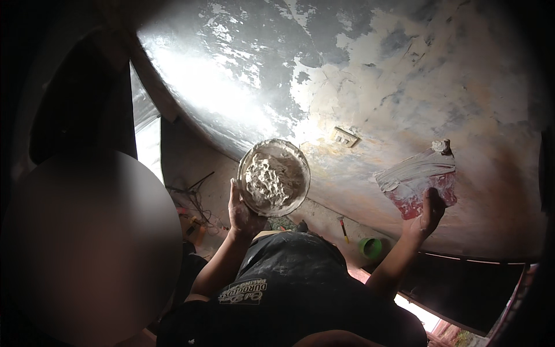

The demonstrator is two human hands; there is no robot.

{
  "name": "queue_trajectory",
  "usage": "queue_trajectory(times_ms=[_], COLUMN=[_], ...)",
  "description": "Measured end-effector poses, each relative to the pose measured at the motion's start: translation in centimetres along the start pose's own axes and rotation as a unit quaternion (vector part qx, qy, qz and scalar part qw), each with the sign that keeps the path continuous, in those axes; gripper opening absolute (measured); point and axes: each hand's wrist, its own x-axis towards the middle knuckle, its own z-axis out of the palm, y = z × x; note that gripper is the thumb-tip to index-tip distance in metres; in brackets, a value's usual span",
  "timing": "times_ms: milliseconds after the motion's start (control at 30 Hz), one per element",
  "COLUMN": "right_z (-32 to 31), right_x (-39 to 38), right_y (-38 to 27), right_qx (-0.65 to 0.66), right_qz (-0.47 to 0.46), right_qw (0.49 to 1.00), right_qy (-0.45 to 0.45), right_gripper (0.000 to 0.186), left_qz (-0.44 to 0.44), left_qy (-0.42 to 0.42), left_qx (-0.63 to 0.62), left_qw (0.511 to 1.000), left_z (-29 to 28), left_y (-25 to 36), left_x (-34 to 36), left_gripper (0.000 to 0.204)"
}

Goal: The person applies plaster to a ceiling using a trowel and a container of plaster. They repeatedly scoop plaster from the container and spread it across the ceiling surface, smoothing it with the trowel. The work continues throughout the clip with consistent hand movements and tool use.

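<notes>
My left hand (244, 215) grips the lower left side of a round bowl (302, 199), tilted so its inside shows. Wet whitish filler (266, 180) lies in lumps in the bowl and smears its rim. Out to the right, my right hand (429, 213) is closed on a flat reddish putty spreader (411, 196), thumb across its face. A band of filler coats the spreader's upper edge, with a thick dab (441, 146) at its top right corner. Behind the spreader rises the patchy wall (399, 87); whether they touch, I cannot tell.
A light switch plate (345, 136) sits on the wall between bowl and spreader. On the floor are a red-headed hammer (343, 229), a green bucket (370, 248) and tangled cables (199, 199) at the left. A large blurred round shape (92, 248) covers the lower left.
</notes>
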Motion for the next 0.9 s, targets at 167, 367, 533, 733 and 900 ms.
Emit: queue_trajectory(times_ms=[167,367,533,733,900], right_z=[-1.8,0.0,4.2,7.5,10.9], right_x=[-0.1,0.7,0.6,1.3,2.6], right_y=[4.0,2.2,1.6,1.4,0.0], right_qx=[-0.125,-0.037,-0.021,-0.117,0.009], right_qz=[-0.122,0.014,0.019,-0.101,-0.115], right_qw=[0.984,0.997,1.0,0.988,0.993], right_qy=[-0.018,-0.061,0.004,0.014,0.019], right_gripper=[0.022,0.021,0.028,0.018,0.016], left_qz=[0.032,0.077,0.111,0.154,0.149], left_qy=[-0.007,-0.01,-0.008,0.042,0.042], left_qx=[-0.016,0.031,0.045,0.074,0.114], left_qw=[0.999,0.996,0.993,0.984,0.981], left_z=[-2.0,-1.2,-3.1,-4.1,-5.3], left_y=[-0.5,-0.7,-0.3,0.6,1.6], left_x=[0.5,-0.3,-0.5,-0.6,-0.2], left_gripper=[0.067,0.063,0.063,0.065,0.065])
